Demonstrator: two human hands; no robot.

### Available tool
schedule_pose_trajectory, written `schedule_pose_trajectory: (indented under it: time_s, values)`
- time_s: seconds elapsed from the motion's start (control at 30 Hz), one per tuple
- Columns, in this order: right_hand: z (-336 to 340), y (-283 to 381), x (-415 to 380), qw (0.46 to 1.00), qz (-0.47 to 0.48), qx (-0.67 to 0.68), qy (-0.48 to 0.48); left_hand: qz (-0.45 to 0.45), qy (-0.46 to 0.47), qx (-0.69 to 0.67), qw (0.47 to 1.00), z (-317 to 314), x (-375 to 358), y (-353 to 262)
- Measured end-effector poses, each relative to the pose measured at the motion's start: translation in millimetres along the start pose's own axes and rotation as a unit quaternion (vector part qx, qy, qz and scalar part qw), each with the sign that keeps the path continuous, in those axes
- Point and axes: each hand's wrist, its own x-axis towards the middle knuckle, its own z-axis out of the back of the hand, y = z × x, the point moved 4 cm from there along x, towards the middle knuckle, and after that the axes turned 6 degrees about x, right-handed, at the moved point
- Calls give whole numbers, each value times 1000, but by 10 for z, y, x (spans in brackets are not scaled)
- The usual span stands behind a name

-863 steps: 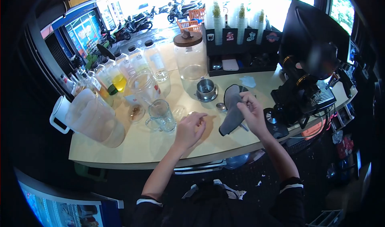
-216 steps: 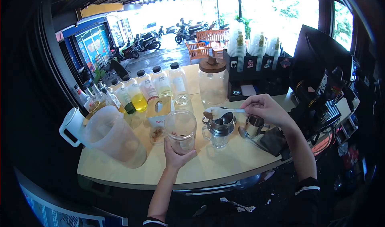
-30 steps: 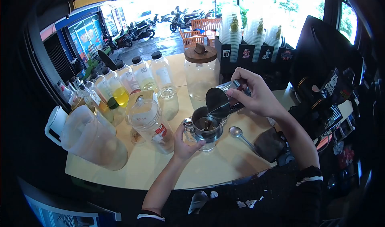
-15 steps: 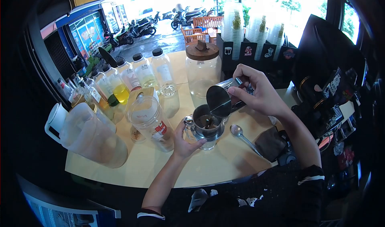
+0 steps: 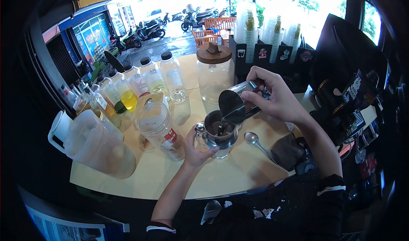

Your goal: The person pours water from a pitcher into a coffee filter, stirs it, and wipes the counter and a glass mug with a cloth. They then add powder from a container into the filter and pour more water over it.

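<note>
My right hand (image 5: 276, 97) grips the handle of a metal pitcher (image 5: 232, 105), tilted left with its lip over a metal coffee drip filter (image 5: 225, 139). A thin stream of liquid runs from the lip into the filter, where dark liquid shows. The filter rests on a clear glass cup (image 5: 222, 154) on the table. Around the left side of the filter and cup curls my left hand (image 5: 198, 155), its thumb at the filter's rim; some of its fingers are hidden. Right of the cup lies a metal spoon (image 5: 256, 141).
Close by on the left are a clear plastic tub (image 5: 159, 134) and a large cloudy jug (image 5: 98, 149). Several bottles (image 5: 154, 77) line the table's far left. A wooden-lidded jar (image 5: 215, 81) and stacked plastic cups (image 5: 246, 25) stand behind. A dark cloth-like item (image 5: 287, 149) lies right.
Both hands stay nearly in place. The pitcher is still tilted and pouring, and the liquid in the filter looks slightly higher.
</note>
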Motion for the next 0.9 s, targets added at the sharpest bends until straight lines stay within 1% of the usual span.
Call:
schedule_pose_trajectory:
  time_s: [0.17,0.23,0.37,0.43,0.47,0.53,0.63,0.73,0.8,0.9]
  values:
    - [-4,51,-4,999,-7,36,-5,-7,3,6,1000,-1,-7,27]
    - [11,12,12,1000,21,2,-17,-4,1,6,1000,0,-5,27]
    - [19,-12,44,999,32,-22,-21,-5,-2,-4,1000,-6,-9,26]
    - [-8,19,50,999,17,29,-29,-5,-3,-10,1000,-6,-12,24]
    - [-7,16,57,999,17,29,-29,-2,-3,-6,1000,-7,-11,24]
    - [-2,9,78,999,33,-2,-25,1,-1,-1,1000,-9,-12,24]
    - [10,-14,97,999,42,-11,-26,4,-4,-8,1000,-10,-14,20]
    - [14,33,82,999,15,6,-36,3,-15,-9,1000,-4,-16,15]
    - [44,7,84,999,20,-8,-36,-1,-3,14,1000,-5,-13,32]
    - [89,-6,89,998,31,-33,-36,-4,-7,-3,1000,-6,-14,36]
